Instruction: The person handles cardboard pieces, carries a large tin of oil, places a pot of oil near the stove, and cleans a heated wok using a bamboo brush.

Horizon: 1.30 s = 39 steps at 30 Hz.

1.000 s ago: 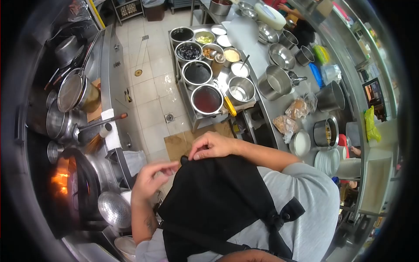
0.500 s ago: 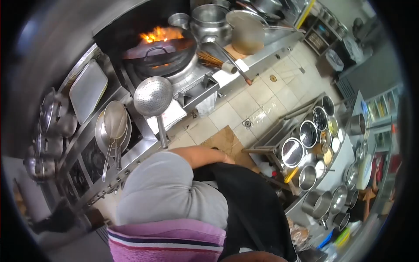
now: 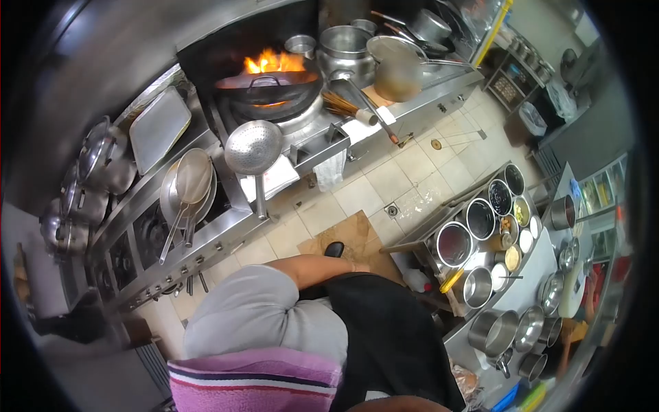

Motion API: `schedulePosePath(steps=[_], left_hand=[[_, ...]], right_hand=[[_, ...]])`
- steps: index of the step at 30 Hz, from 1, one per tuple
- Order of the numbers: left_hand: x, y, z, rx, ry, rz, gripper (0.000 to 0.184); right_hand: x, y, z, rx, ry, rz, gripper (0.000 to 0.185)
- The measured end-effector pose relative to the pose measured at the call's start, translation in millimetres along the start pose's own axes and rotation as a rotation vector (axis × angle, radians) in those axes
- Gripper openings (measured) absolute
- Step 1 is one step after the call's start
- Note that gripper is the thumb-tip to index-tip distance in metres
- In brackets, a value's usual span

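My left forearm (image 3: 322, 266) comes out of a grey sleeve (image 3: 257, 299) and crosses to the waist, against a black apron (image 3: 384, 323). The fingers of that hand are tucked out of sight at the apron's edge, so what it holds, if anything, is hidden. My right hand does not show. A pink striped towel (image 3: 254, 384) lies over the shoulder. Beyond the arm, a black wok (image 3: 274, 103) stands on the range with flames (image 3: 274, 63) behind its rim. Closer to me, a perforated skimmer (image 3: 254, 146) rests with its handle over the range's front edge.
Strainers (image 3: 193, 177) lie over a burner at left, near a metal tray (image 3: 160, 130) and lidded pots (image 3: 103, 147). A bamboo brush (image 3: 350, 108) and stockpot (image 3: 345, 44) are right of the wok. Sauce containers (image 3: 454, 244) and pans (image 3: 493, 329) line the right counter. Cardboard (image 3: 357, 226) covers floor tiles.
The view has shifted, so the range sits slightly lower and further right. A black shoe shows more fully on the cardboard. The arm stays at the waist, and flames still rise behind the wok.
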State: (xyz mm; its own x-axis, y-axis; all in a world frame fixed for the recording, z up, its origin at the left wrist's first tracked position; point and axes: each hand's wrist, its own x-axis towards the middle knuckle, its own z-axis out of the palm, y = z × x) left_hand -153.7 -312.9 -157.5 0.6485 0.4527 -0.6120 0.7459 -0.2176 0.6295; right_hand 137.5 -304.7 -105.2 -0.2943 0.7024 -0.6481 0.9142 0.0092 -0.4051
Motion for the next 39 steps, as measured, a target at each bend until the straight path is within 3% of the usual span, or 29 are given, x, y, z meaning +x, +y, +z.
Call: schedulePosePath(steps=[3,5,8,15,17,20,23,27,34,37,39], left_hand=[[-33,0,-2,-0.039,0.082,-0.036,0.046],[-80,6,-10,-0.157,0.369,-0.172,0.037],[-131,11,-22,-0.324,0.529,-0.199,0.031],[-194,-15,-76,-0.416,0.57,-0.146,0.031],[-195,-32,-96,-0.489,0.675,-0.027,0.037],[-202,-52,-135,-0.663,0.709,-0.04,0.043],[-219,-73,-167,-0.795,0.757,0.109,0.039],[-263,-87,-202,-0.979,0.629,0.181,0.035],[-297,-91,-246,-0.875,0.562,0.248,0.034],[-296,-89,-249,-0.896,0.578,0.262,0.034],[-294,-97,-256,-1.135,0.567,0.234,0.034]], right_hand=[[13,0,-2,-0.022,-0.044,-0.046,0.041],[25,-2,-1,-0.047,-0.082,-0.074,0.041],[42,-8,0,-0.087,-0.145,-0.101,0.041],[97,-35,-4,-0.2,-0.263,-0.143,0.041],[116,-49,-12,-0.234,-0.279,-0.158,0.041],[143,-68,-25,-0.292,-0.287,-0.196,0.04],[174,-92,-47,-0.34,-0.244,-0.257,0.04],[186,-152,-92,-0.31,-0.15,-0.287,0.041],[237,-222,-133,-0.334,-0.161,-0.335,0.039],[256,-220,-115,-0.259,-0.172,-0.268,0.038],[291,-198,-109,-0.326,-0.088,-0.321,0.038]])
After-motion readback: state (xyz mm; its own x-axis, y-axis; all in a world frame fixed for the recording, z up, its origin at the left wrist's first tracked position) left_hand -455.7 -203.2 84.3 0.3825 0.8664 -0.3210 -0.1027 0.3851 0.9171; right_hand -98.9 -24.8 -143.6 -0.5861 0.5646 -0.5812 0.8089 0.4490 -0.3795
